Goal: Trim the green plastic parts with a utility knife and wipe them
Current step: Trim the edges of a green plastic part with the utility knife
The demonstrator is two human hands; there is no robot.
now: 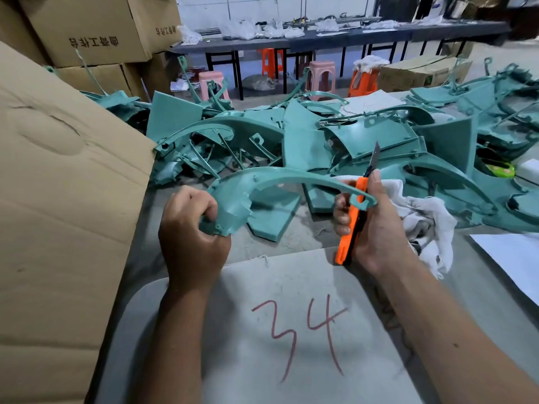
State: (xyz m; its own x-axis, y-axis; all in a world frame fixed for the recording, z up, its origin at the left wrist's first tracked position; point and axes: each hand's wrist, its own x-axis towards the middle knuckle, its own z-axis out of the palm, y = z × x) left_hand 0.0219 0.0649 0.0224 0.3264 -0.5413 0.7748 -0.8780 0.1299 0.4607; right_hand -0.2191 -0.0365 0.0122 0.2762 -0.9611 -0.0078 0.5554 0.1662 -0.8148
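A curved green plastic part [271, 177] arches above the table in front of me. My left hand [191, 234] grips its broad lower end. My right hand [376, 225] holds an orange utility knife [351, 225] upright, blade out and pointing up, and its fingers also curl round the part's thin right end. A white cloth [423, 211] lies crumpled just behind and right of my right hand. A large heap of green plastic parts [306, 135] covers the table beyond my hands.
A big cardboard box [58, 199] stands close on my left. A grey sheet marked "34" [291, 330] lies on the table under my forearms. White paper [513, 258] sits at the right edge. Stools, boxes and a long dark bench fill the background.
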